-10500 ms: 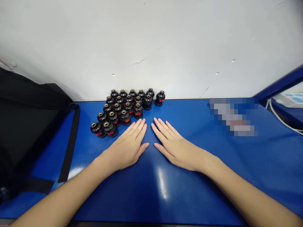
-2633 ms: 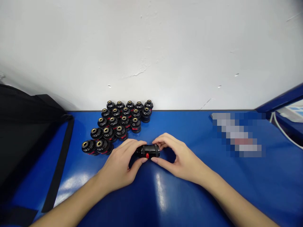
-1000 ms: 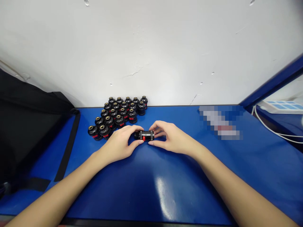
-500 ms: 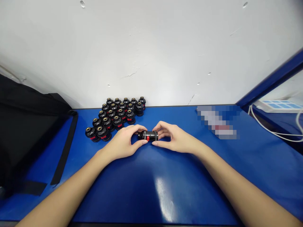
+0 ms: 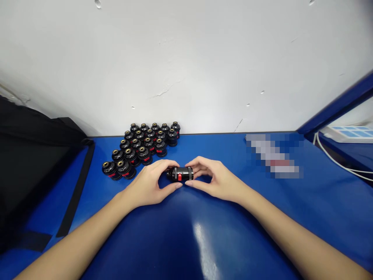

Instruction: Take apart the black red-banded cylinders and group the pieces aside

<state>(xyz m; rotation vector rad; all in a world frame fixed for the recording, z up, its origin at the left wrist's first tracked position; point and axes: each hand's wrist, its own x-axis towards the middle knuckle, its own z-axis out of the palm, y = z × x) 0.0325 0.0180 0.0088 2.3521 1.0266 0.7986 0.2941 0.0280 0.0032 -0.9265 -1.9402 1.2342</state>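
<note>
At the glossy blue tabletop, our left hand and right hand are gripping a shiny black cylinder, likely for steadiness.

the black cylindrical part is oriented on its side, its long axis running roughly left to right. the outer surface is glossy. a narrower, stepped neck forms the left end and is partly covered by fingers. the main barrel carries one duller band near each end. a red mark is located on the side facing the viewer, closer to the left band than to the right. the right end is blunt. the part is held between the left hand and the right hand, above the desk; contact with the desk cannot be determined.
</note>
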